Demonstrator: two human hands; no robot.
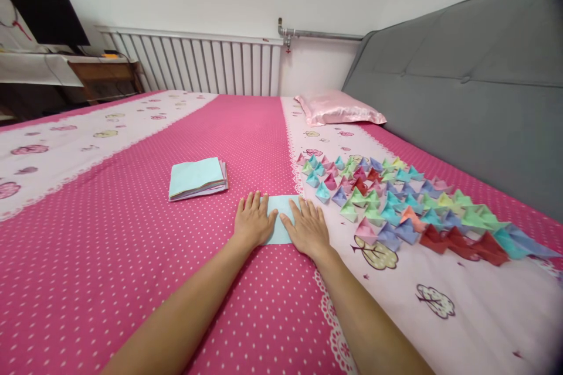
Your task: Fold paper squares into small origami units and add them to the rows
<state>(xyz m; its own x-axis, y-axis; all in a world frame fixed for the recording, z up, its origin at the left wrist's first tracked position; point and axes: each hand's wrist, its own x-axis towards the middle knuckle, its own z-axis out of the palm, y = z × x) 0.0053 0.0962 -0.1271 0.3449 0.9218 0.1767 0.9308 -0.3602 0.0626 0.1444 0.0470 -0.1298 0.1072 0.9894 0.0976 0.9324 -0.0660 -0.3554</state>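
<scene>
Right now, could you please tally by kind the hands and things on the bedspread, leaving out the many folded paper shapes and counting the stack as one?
Left hand and right hand: 2
Light blue paper under them: 1
Paper stack: 1
Pink pillow: 1
Total: 5

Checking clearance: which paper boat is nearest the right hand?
The turquoise boat just beyond the right hand; another turquoise boat behind it and the purple boat to its right lie farther off.
</scene>
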